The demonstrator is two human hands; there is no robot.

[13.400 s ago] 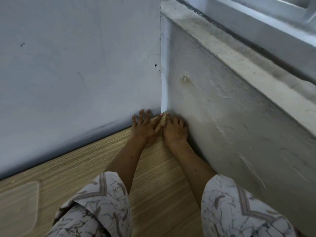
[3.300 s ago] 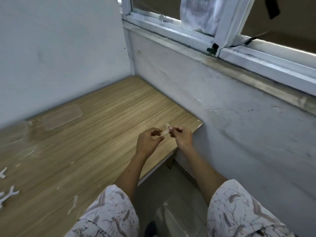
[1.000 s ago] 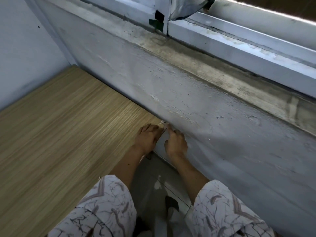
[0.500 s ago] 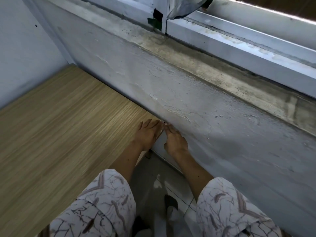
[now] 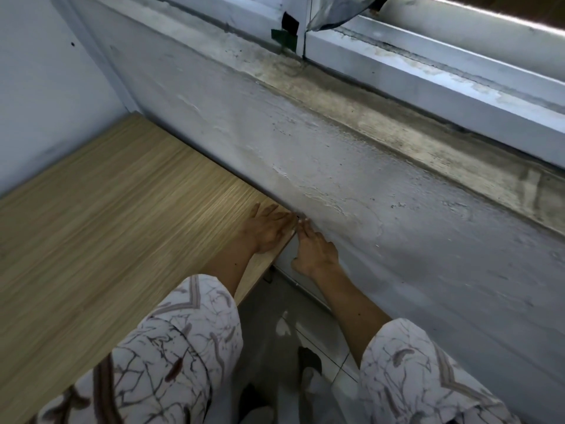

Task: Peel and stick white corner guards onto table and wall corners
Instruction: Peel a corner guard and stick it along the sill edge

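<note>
Pale painted side wall (image 5: 39,87) at far left; wood-grain tabletop (image 5: 107,215) runs from it to the rough grey wall (image 5: 382,240) under the window sill (image 5: 412,123).

Left hand (image 5: 269,232): lies palm-down on the tabletop at its corner against the grey wall. Fingers straight and close together, tips pointing at that corner, pressing flat.

Corner guard (image 5: 301,221): only a small whitish bit shows at the tabletop corner, between the fingertips of both hands, right where the tabletop edge meets the grey wall. Shape too small to make out.

Right hand (image 5: 316,254): beyond the tabletop's edge, against the grey wall. Fingers extended and together, tips touching the whitish bit at the corner; thumb sticks out low, toward the floor. Cannot tell whether the fingers pinch the guard or only press it.

Both forearms bare, patterned white sleeves (image 5: 183,347) at bottom. Tiled floor (image 5: 275,325) visible below the tabletop edge. White window frame (image 5: 428,71) at upper right, with a dark green patch (image 5: 284,36) at its joint.
</note>
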